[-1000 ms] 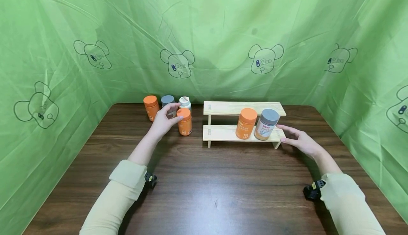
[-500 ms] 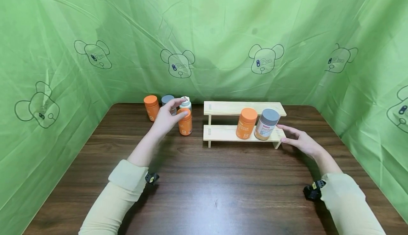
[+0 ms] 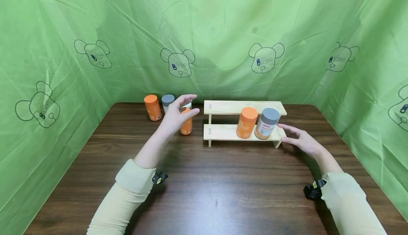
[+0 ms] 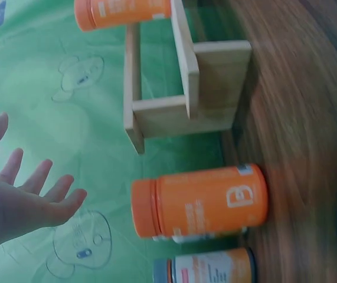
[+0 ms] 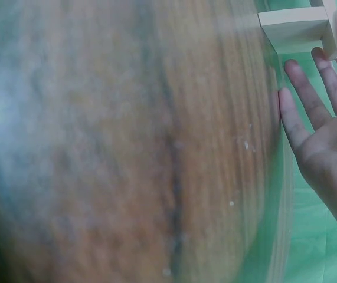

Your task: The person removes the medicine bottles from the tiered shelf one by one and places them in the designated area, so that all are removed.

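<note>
In the head view my left hand point(image 3: 173, 117) hovers over an orange bottle point(image 3: 186, 126), its thumb and fingers spread with nothing between them. The left wrist view has this hand point(image 4: 23, 200) apart from the orange lid. A white-capped bottle behind is mostly hidden by the hand. At the right end of a two-step wooden shelf point(image 3: 220, 132), my right hand point(image 3: 302, 142) holds the lower board's end between thumb and fingers. An orange bottle point(image 3: 246, 123) and a grey-lidded bottle point(image 3: 267, 124) stand upright side by side on that lower step.
Another orange bottle point(image 3: 153, 108) and a grey-lidded bottle point(image 3: 167, 100) stand at the back left of the dark wooden table point(image 3: 204, 178). Green cloth point(image 3: 220, 26) with printed bear heads hangs close behind the table and along both sides.
My left hand has let go of the orange bottle's lid, lifted and moved right, its fingers spreading. The bottle stays put. My right hand and the shelf have not moved.
</note>
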Demonstrator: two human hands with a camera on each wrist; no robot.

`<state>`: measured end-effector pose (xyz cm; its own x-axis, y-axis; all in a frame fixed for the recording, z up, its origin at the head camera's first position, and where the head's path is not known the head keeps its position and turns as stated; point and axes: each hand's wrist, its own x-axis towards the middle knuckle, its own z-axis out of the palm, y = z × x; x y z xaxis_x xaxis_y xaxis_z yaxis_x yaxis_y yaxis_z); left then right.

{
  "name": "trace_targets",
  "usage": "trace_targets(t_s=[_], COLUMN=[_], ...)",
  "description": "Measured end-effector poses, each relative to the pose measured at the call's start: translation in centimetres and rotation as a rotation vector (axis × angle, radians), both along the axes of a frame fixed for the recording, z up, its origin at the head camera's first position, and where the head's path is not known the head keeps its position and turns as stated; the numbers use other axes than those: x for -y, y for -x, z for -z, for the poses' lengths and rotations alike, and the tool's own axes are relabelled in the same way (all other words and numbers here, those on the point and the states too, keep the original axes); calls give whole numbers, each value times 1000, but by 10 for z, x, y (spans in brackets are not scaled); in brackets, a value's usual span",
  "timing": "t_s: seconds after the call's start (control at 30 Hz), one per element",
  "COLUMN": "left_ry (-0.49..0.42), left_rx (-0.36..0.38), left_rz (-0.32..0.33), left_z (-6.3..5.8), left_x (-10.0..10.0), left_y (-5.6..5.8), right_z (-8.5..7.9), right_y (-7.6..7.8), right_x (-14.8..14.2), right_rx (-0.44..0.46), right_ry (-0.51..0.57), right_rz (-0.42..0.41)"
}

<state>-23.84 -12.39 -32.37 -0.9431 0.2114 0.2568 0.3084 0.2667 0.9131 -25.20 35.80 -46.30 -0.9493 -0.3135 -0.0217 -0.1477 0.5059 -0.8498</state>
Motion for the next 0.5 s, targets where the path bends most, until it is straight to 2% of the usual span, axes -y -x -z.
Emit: trace_targets(t_s=[0.37, 0.5], left_ry=[-30, -76], left_rx=[-28, -11], left_rz=[94, 135], left_z=[3, 0], left_x=[-36, -51], left_y=[0, -6], right_z=[0, 0], right_y=[0, 0], right_x=[1, 0], right_rx=[3, 1], right_ry=[3, 3], right_rz=[5, 6])
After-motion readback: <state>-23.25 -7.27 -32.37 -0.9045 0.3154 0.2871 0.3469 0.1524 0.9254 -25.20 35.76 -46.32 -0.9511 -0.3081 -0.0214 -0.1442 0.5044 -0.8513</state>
